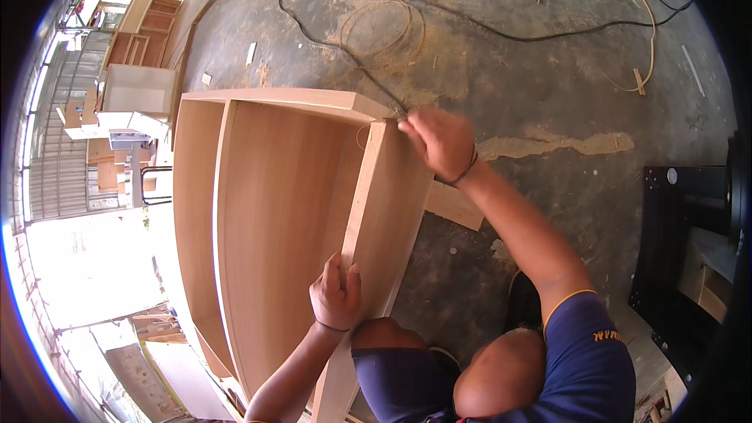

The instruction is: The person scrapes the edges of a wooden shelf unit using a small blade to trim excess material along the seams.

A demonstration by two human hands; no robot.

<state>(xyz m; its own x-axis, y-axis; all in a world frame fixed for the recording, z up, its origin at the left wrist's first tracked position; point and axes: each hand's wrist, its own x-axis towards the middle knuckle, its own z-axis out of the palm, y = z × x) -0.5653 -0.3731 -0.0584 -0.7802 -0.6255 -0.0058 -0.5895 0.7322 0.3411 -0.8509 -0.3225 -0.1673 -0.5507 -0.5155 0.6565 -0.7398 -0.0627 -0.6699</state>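
Apparently, in the head view, the wooden cabinet (274, 180) on the floor (564, 78), left of centre, was stiff and heavy, best gripped by its board edges. The left hand (335, 295) closed around the right board (389, 219)'s near edge; the right hand (441, 143) curled fist-like at its far corner, any held object indiscernible.

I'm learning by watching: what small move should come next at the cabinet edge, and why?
Probably ease the right hand along the panel edge toward the left hand: the left grips that edge, the right sits curled at its far corner, and the stretch between lies clear. What the right holds, if anything, is hidden.
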